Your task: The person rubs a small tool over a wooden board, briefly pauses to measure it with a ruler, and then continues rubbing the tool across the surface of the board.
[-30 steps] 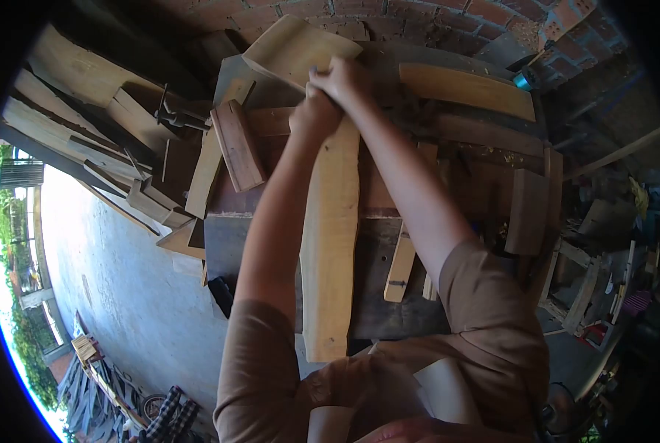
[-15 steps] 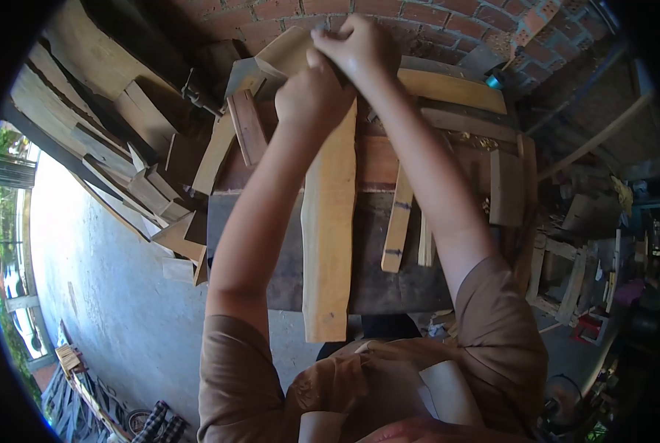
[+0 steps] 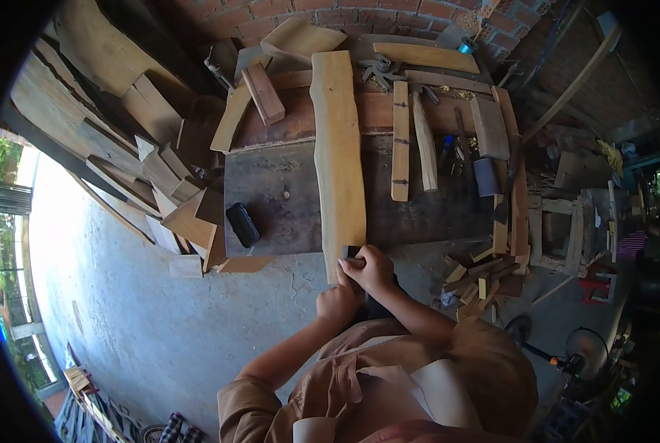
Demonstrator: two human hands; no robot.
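A long pale plank [image 3: 339, 155] with wavy edges lies across the dark workbench [image 3: 271, 199], its near end jutting past the front edge. At that near end, my right hand [image 3: 372, 269] is closed on a small dark block [image 3: 351, 252] resting against the plank's right side. My left hand [image 3: 337, 301] is closed just below, with a finger reaching up to the same block. Both hands are close together near my body, and the palm sides are hidden.
On the bench are a reddish block [image 3: 263, 94], a marked wood strip [image 3: 401, 140], a tapered stick [image 3: 424, 144], a black case [image 3: 242, 225] and a grey cylinder [image 3: 486, 177]. Boards [image 3: 153, 111] lean at the left; offcuts [image 3: 485, 280] lie on the floor.
Both hands have come back from the plank's far end to its near end, close to my body. The view has shifted, showing more of the bench and floor.
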